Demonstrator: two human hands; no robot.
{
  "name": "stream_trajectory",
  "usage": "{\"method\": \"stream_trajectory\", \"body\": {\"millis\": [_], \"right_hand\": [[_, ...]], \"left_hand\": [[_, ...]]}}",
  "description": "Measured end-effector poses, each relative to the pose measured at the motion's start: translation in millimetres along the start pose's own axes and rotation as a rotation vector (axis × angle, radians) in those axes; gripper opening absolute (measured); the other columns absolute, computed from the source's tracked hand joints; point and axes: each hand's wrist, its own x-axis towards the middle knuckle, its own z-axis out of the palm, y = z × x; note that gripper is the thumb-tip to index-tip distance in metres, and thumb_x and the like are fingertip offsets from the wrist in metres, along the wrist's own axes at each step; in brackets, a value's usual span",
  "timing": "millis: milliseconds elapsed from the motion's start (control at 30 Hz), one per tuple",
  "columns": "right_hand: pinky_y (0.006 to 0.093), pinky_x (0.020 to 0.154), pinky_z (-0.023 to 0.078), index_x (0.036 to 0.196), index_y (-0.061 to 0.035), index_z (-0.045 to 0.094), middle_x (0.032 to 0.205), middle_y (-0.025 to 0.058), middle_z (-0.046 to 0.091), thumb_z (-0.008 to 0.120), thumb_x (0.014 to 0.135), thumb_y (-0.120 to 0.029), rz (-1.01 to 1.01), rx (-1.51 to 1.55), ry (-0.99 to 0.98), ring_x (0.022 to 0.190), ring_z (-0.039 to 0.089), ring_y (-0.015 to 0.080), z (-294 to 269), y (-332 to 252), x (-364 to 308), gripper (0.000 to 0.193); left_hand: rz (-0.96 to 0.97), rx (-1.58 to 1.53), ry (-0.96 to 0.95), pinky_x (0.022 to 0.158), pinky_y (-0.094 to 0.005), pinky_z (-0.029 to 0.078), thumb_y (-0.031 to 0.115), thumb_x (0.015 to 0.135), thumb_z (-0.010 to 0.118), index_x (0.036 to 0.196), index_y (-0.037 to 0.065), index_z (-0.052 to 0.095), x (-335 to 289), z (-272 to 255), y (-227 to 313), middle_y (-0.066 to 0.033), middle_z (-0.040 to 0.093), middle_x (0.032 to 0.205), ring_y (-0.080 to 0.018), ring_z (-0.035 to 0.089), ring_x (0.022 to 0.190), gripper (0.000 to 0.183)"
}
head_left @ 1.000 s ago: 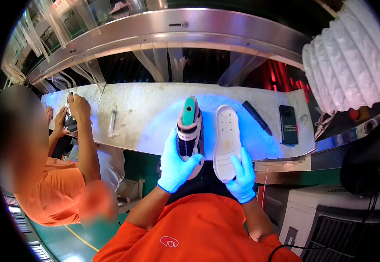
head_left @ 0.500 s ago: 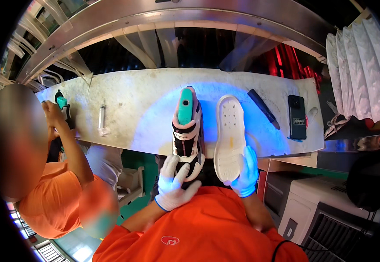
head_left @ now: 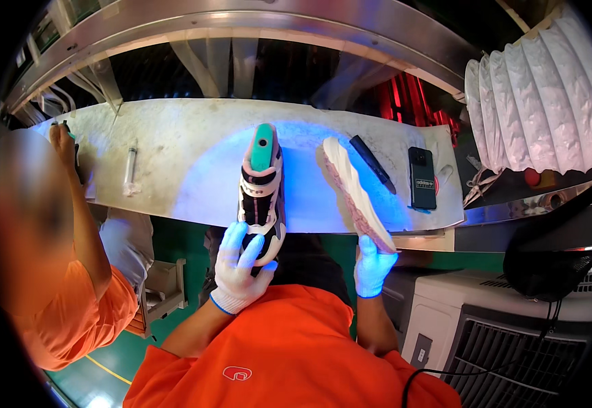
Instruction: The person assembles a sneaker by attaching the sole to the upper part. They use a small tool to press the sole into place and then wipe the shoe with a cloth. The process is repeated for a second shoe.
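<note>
At the far left, a co-worker in an orange shirt [head_left: 98, 299] is partly seen beside the pale surface [head_left: 173, 153], on which a clear syringe-like tube [head_left: 131, 170] is laid. Farther right, a black, white and pink shoe [head_left: 258, 204] is set with its toe past the near edge, a green block [head_left: 262, 151] fitted in its opening. The toe is met by the gloved left hand [head_left: 239, 270] – fingers spread, thumb apart; whether any weight is borne by it cannot be told. To the right, a white sole [head_left: 353, 190] with a pinkish side is tilted on edge, its near end gripped by the closed gloved right hand [head_left: 375, 268]; contact of its far end with the surface cannot be made out. Just beyond, a dark pen-like tool [head_left: 373, 164] and a black phone [head_left: 421, 178] are laid, then a white ribbed duct [head_left: 540, 102] is seen.
</note>
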Motion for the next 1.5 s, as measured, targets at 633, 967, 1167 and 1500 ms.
{"method": "stream_trajectory", "body": {"millis": [633,967,1167,1500], "right_hand": [[0.0522,0.112,0.059,0.142,0.0035,0.070,0.147,0.0300,0.069,0.076,0.104,-0.059,-0.691,-0.650,-0.226,0.131,0.071,0.0509,15.1,18.9,-10.0,0.073],[0.0475,0.100,0.065,0.119,-0.0031,0.078,0.128,0.0202,0.078,0.091,0.082,-0.007,-0.912,-0.533,-0.268,0.121,0.077,0.0430,24.1,-59.6,14.9,0.040],[0.0392,0.091,0.065,0.126,0.0005,0.077,0.116,0.0186,0.082,0.095,0.090,-0.013,-0.556,-0.120,-0.389,0.103,0.082,0.0332,33.2,-157.7,-5.6,0.042],[0.0336,0.095,0.058,0.127,0.0035,0.080,0.115,0.0105,0.075,0.087,0.092,-0.007,-0.338,0.159,-0.460,0.103,0.071,0.0205,34.4,-163.2,8.8,0.037]], "left_hand": [[0.177,0.110,-0.002,0.104,-0.0559,0.058,0.001,0.071,0.095,0.141,0.002,0.065,1.1,-7.7,-25.9,-0.0323,0.062,0.149,-0.0542,0.069,0.127,0.076],[0.340,-0.023,-0.092,0.099,-0.0479,0.065,0.011,0.080,0.089,0.118,0.008,0.082,156.4,-59.3,22.0,-0.0158,0.082,0.121,-0.0365,0.082,0.112,0.039],[-0.197,-0.370,-0.363,0.102,-0.0397,0.063,0.021,0.082,0.097,0.138,0.004,0.075,204.3,-83.3,77.2,-0.0181,0.081,0.126,-0.0305,0.081,0.115,0.063],[0.281,-0.528,-0.022,0.105,-0.0457,0.063,0.001,0.087,0.094,0.124,0.006,0.074,143.1,-34.9,63.3,-0.0276,0.074,0.140,-0.0405,0.078,0.122,0.042]]}}
